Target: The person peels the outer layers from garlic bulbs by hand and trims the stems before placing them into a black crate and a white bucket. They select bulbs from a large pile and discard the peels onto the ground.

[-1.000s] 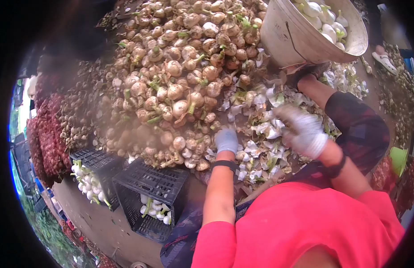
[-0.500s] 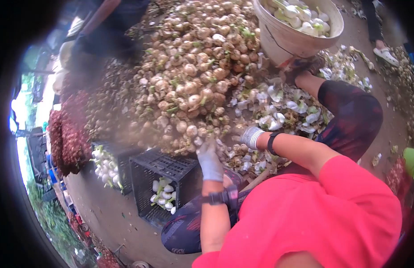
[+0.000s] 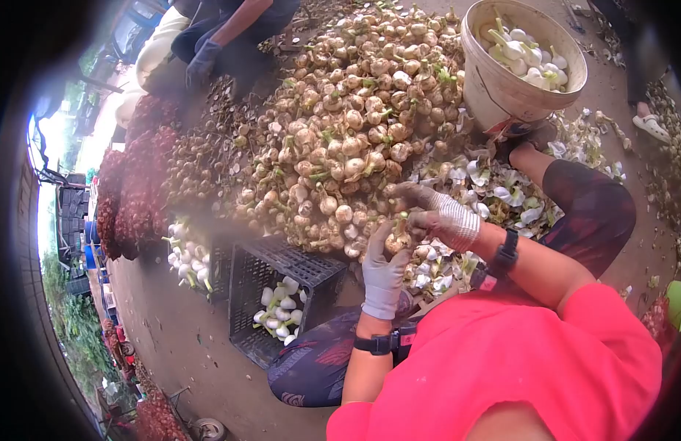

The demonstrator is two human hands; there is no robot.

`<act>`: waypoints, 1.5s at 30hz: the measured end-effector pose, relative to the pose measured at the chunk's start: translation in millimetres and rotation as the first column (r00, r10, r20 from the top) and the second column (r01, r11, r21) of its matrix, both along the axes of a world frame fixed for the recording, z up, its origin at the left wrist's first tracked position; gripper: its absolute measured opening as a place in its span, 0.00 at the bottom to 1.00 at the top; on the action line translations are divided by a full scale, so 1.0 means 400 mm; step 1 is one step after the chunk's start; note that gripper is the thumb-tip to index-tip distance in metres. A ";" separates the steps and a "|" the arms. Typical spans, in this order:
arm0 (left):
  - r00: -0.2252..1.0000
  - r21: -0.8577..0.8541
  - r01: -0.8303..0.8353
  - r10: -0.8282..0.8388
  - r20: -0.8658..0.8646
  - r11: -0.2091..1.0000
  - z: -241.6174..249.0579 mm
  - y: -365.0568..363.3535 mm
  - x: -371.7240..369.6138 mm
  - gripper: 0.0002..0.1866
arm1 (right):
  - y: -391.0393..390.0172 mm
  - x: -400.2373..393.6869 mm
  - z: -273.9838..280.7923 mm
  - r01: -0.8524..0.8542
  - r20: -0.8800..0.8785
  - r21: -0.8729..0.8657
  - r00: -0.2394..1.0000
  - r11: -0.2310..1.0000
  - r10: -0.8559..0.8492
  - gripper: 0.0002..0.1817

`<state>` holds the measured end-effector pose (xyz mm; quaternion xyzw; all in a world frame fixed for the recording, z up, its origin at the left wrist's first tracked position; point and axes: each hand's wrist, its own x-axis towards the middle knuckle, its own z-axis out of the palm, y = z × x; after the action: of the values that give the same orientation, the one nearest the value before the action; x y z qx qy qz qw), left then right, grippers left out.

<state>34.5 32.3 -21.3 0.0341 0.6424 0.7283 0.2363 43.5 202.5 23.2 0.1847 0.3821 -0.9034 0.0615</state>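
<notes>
A gloved left hand of mine [image 3: 382, 275] holds an unpeeled bulb [image 3: 398, 241] with a short green stem between thumb and fingers. Just to its right, my gloved right hand [image 3: 445, 217] has its fingers bent at the top of this bulb, near the stem; whether they grip anything is hard to make out. Both hands are at the near edge of a big heap of brownish bulbs [image 3: 348, 140]. White and dry peelings [image 3: 506, 192] lie beyond and below my right hand.
A white bucket [image 3: 495, 95] of peeled bulbs stands at the upper right. At the lower left, a black crate [image 3: 245, 323] holds white bulbs, with more white bulbs [image 3: 187, 257] beside it. Red net sacks [image 3: 138, 195] lie left. Another person's gloved hand [image 3: 202, 65] shows at the top.
My left hand has moved right and now holds a bulb. My right hand has come up beside it. The view has shifted, and the other person's gloved hand is now visible.
</notes>
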 end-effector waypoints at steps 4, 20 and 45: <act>0.733 -0.373 -0.131 -0.163 -0.660 0.919 0.099 0.030 -0.001 0.31 | -0.004 0.039 0.029 -0.275 0.154 0.317 0.959 0.908 0.237 0.11; 0.719 0.429 -0.094 -0.237 0.654 0.898 0.182 -0.020 0.013 0.31 | 0.008 0.101 0.072 -0.442 0.034 0.110 0.897 0.890 0.441 0.12; 0.951 0.030 -0.301 0.297 0.086 0.953 0.133 0.002 0.034 0.07 | 0.129 0.042 0.025 -0.591 0.787 0.617 0.464 -0.519 0.407 0.19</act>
<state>48.1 32.9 31.9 -0.0877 0.6144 0.7700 0.1481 60.5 254.0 33.2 -0.0040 0.9128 -0.1260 0.3885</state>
